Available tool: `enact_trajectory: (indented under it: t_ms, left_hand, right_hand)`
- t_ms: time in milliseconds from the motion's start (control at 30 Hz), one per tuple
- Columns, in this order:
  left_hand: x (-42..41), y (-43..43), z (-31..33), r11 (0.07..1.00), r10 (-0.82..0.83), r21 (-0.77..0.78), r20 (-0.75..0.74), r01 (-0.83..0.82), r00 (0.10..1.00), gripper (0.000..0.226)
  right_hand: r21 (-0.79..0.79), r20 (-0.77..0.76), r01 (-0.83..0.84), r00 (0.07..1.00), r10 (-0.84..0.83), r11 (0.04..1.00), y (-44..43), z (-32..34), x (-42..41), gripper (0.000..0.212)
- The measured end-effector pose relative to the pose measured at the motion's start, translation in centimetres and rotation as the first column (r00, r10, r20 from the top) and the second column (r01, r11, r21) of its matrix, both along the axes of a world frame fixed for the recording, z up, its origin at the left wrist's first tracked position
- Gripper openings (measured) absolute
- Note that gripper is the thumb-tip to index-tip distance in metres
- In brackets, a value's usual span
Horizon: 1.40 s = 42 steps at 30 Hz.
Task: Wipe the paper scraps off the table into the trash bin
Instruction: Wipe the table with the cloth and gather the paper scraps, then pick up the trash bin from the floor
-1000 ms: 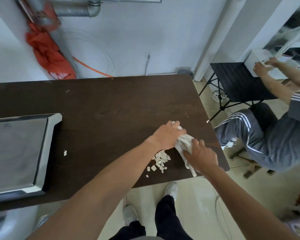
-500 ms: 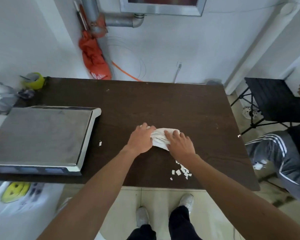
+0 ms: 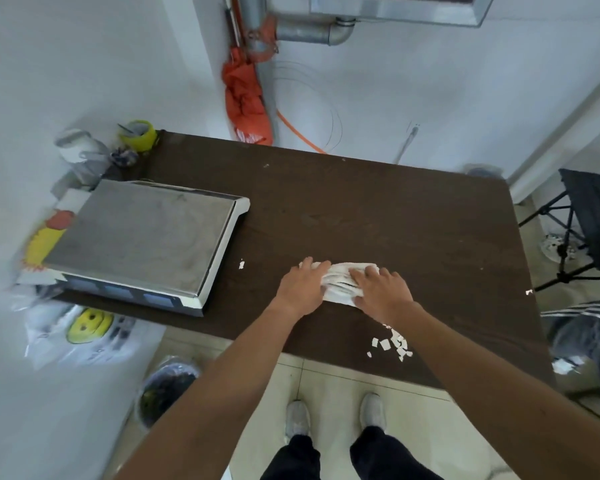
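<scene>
A folded white cloth (image 3: 340,279) lies on the dark brown table (image 3: 378,209), near its middle. My left hand (image 3: 300,287) presses flat on the cloth's left end. My right hand (image 3: 381,289) presses flat on its right end. A small pile of white paper scraps (image 3: 392,344) sits by the table's front edge, beside my right forearm. A single scrap (image 3: 241,264) lies left of the cloth, and another scrap (image 3: 529,292) is at the right edge. The round trash bin (image 3: 167,389), lined dark, stands on the floor below the table's front left.
A flat metal scale (image 3: 142,237) fills the table's left part. Bags and a yellow tape roll (image 3: 137,133) crowd the far left corner. A seated person's leg (image 3: 586,334) and a black folding stand (image 3: 589,223) are to the right. My shoes (image 3: 336,417) stand at the table front.
Both hands carried the cloth from the front right edge toward the table's middle, leaving the scrap pile behind. The cloth now lies flatter under both palms. The view has swung left.
</scene>
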<state>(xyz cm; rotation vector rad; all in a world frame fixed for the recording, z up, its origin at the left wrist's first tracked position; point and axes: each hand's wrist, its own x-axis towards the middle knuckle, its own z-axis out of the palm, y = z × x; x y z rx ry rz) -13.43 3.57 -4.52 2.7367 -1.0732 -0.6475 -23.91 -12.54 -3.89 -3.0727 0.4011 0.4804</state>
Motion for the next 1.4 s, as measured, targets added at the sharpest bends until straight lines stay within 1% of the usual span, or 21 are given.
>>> enact_trajectory:
  t_ms: [100, 200, 267, 333, 400, 467, 600, 767, 900, 967, 1033, 1133, 1233, 1267, 1333, 1400]
  left_hand:
    - [1.4, 0.2, 1.7, 0.998, -0.014, 0.060, -0.053, 0.017, 0.999, 0.076]
    - [2.3, 0.4, 4.2, 0.998, 0.035, 0.045, -0.062, -0.033, 0.997, 0.084]
    - [2.5, 0.5, 5.7, 0.994, 0.112, 0.007, -0.045, -0.112, 0.993, 0.083]
    - [2.3, 1.4, 6.8, 0.982, 0.189, -0.026, 0.008, -0.189, 0.982, 0.079]
    - [1.9, 2.8, 7.4, 0.971, 0.240, -0.028, 0.068, -0.239, 0.968, 0.074]
    - [1.5, 5.2, 8.2, 0.951, 0.308, -0.029, 0.096, -0.306, 0.947, 0.072]
    - [-0.5, 11.1, 10.0, 0.881, 0.472, -0.043, 0.129, -0.471, 0.872, 0.065]
    - [-3.5, 19.6, 11.5, 0.725, 0.683, -0.016, 0.146, -0.689, 0.716, 0.051]
    - [-6.4, 25.7, 12.2, 0.603, 0.791, -0.015, 0.136, -0.797, 0.596, 0.051]
    - [-7.9, 28.4, 12.0, 0.542, 0.834, -0.014, 0.130, -0.840, 0.536, 0.052]
    - [-9.1, 30.9, 10.9, 0.476, 0.877, -0.022, 0.075, -0.879, 0.474, 0.053]
    - [-10.6, 34.0, 7.4, 0.382, 0.923, -0.015, -0.027, -0.924, 0.383, 0.053]
    - [-10.9, 36.5, 3.4, 0.288, 0.950, 0.008, -0.132, -0.958, 0.284, 0.048]
    - [-11.0, 37.4, 2.4, 0.242, 0.954, 0.004, -0.185, -0.970, 0.237, 0.046]
    - [-11.3, 39.2, 0.8, 0.136, 0.953, -0.014, -0.270, -0.991, 0.134, 0.043]
    - [-11.6, 41.2, -0.9, 0.058, 0.941, -0.013, -0.334, -0.998, 0.059, 0.039]
  right_hand:
    - [-0.023, 0.056, -0.039, 0.998, 0.040, 0.999, 0.0, 1.4, 0.7, 0.064]
    - [-0.081, 0.144, -0.104, 0.983, 0.115, 0.991, 0.0, 2.9, 1.4, 0.073]
    - [-0.058, 0.254, -0.141, 0.955, 0.151, 0.988, 0.3, 4.1, 2.3, 0.075]
    - [-0.014, 0.321, -0.216, 0.924, 0.209, 0.976, 1.0, 4.7, 3.3, 0.071]
    - [0.010, 0.341, -0.312, 0.894, 0.290, 0.950, 2.0, 5.1, 4.4, 0.066]
    - [0.019, 0.353, -0.397, 0.862, 0.365, 0.918, 3.4, 5.5, 5.4, 0.063]
    - [0.029, 0.362, -0.516, 0.804, 0.473, 0.856, 7.5, 6.3, 6.9, 0.060]
    - [0.057, 0.396, -0.645, 0.715, 0.576, 0.762, 14.6, 7.1, 7.8, 0.052]
    - [0.094, 0.409, -0.737, 0.642, 0.649, 0.669, 20.4, 7.1, 7.7, 0.046]
    - [0.127, 0.399, -0.775, 0.612, 0.683, 0.619, 23.4, 6.6, 7.6, 0.047]
    - [0.188, 0.362, -0.797, 0.600, 0.714, 0.575, 26.3, 5.7, 7.1, 0.050]
    - [0.286, 0.293, -0.797, 0.602, 0.743, 0.533, 30.3, 3.1, 6.0, 0.051]
    - [0.365, 0.188, -0.755, 0.633, 0.751, 0.545, 33.0, -0.4, 5.8, 0.050]
    - [0.391, 0.142, -0.732, 0.647, 0.749, 0.558, 33.8, -1.5, 6.1, 0.050]
    - [0.432, 0.023, -0.670, 0.677, 0.735, 0.603, 35.2, -3.5, 6.9, 0.053]
    - [0.452, -0.077, -0.595, 0.716, 0.694, 0.664, 36.4, -5.6, 7.7, 0.058]
